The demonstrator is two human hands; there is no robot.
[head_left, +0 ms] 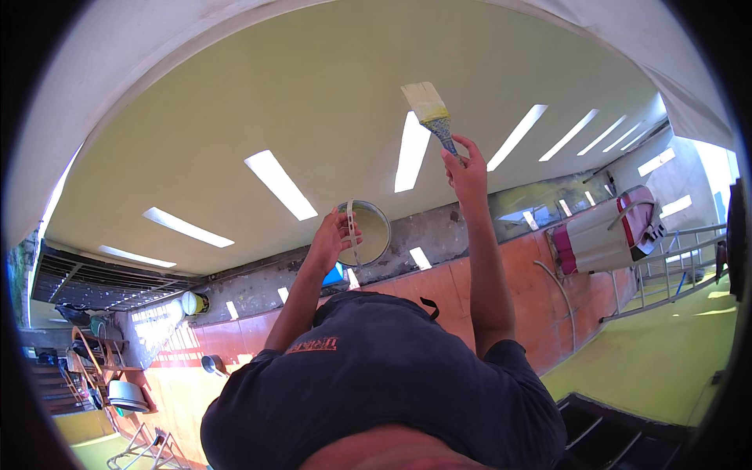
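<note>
Yellow-green wall: runs from the left side of the view to the right, crossed by slanting patches of bright light.
Grey tub: near the left end of the orange-red floor.
Bucket: white and yellow, near the left end of the wall's lower edge.
Pot: small, grey, on the floor, to the right of the tub.
Left hand: at the left side of the pail, fingers curled and closed on the pale strip that crosses its mouth.
Pail: round, mouth toward the camera, pale yellowish contents inside, held in front of the wall's lower edge.
Brush: raised in front of the wall, well above its lower edge, broad pale-yellow bristles up, leaning left; whether they touch the wall, I cannot tell.
Right hand: thumb and fingers pinched on the brush's dark, mottled handle, below the bristles.
Hose: grey, curving across the floor.
Appliance: pale with pink parts, toward the floor's right end.
Metal frame: ladder-like, right of the appliance, beside the floor's right end.
</note>
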